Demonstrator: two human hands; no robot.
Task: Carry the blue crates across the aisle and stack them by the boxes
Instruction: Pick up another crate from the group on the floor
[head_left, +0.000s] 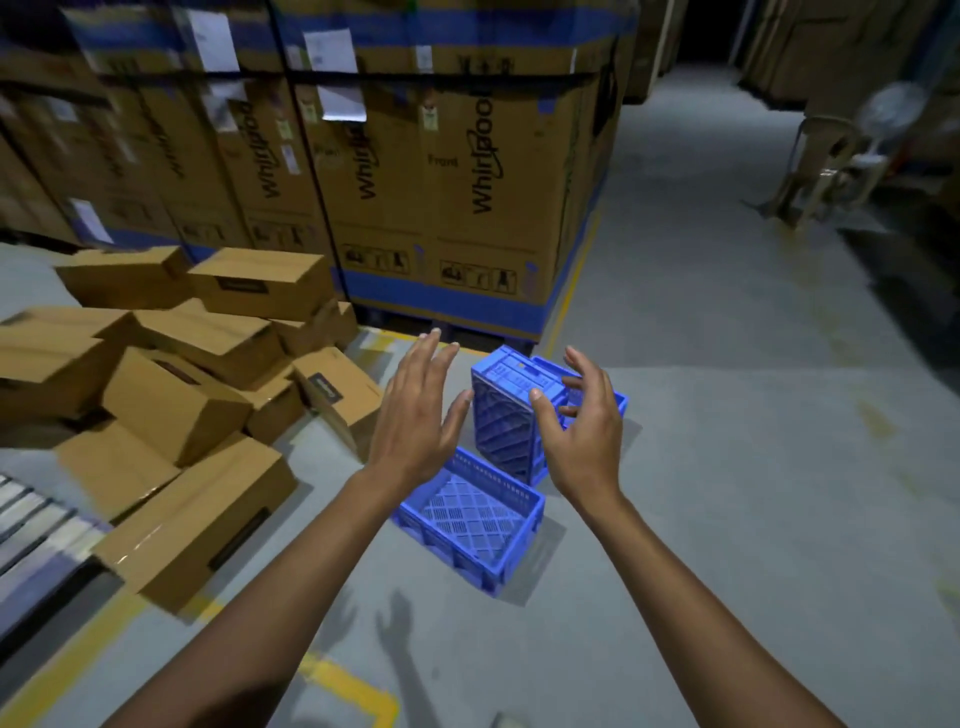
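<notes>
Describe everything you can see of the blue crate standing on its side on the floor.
The tipped crate is bright blue moulded plastic, standing on one side wall on the grey floor, its diagonal-lattice bottom facing the camera. An upright crate lies in front and another blue crate behind; contact is unclear. The left hand and right hand hover open beside it, gripping nothing.

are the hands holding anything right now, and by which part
Nothing is held. The left hand and right hand are open, fingers spread, either side of the blue plastic crate standing on end.
</notes>
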